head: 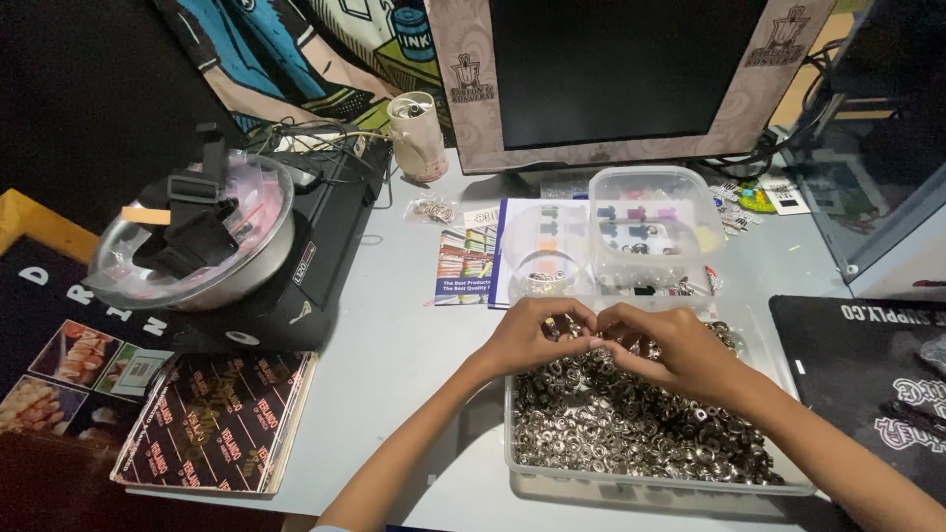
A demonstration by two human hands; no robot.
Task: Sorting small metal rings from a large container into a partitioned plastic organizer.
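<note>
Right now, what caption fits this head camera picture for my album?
Two hands, left hand and right hand, meet over a clear tray heaped with small metal rings.

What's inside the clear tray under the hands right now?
The clear tray holds a heap of small silver metal rings, filling most of it. The left hand and right hand meet over its far end and cover the rings there; the tray's floor is hidden.
</note>
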